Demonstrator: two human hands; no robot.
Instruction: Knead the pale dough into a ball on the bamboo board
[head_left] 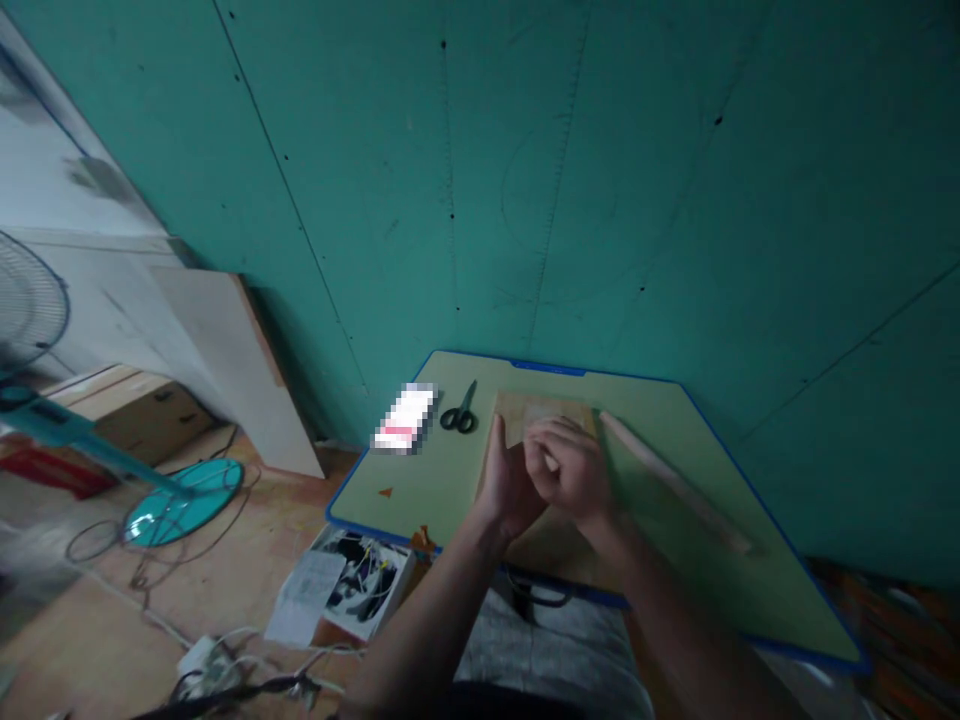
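Note:
My left hand (506, 485) and my right hand (568, 468) meet above a wooden board (551, 412) on the green table (427, 480). The fingers of my right hand are curled and pressed against my left hand. My left thumb points up and its fingers are tucked behind the right hand. Something pale shows between the fingers, too small to name. A long wooden stick (675, 480) lies on the table just right of my hands.
Black scissors (460, 412) and a blurred white-and-pink object (405, 418) lie at the table's far left. A teal wall stands close behind. On the floor to the left are a standing fan's base (184, 500), cables and a box of papers (352, 590).

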